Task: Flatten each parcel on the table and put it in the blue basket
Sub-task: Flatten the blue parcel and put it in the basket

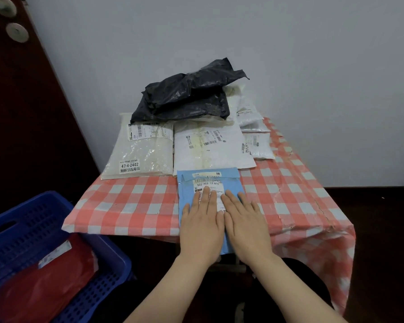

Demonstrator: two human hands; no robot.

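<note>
A light blue parcel (229, 183) with a white label lies at the table's near edge, its lower end hanging over the edge. My left hand (202, 226) and my right hand (244, 226) rest flat on it side by side, palms down, fingers together and stretched out. Behind it lie white parcels (140, 151), (211, 148) and a crumpled black parcel (187, 96) on top of the pile. The blue basket (33, 220) stands at lower left, below the table, with a red parcel (45, 280) inside.
The table carries a red-and-white checked cloth (131, 201) that hangs down on the right side. More small white parcels (257, 141) are stacked at the back right. A dark door (21, 101) stands at left, a pale wall behind.
</note>
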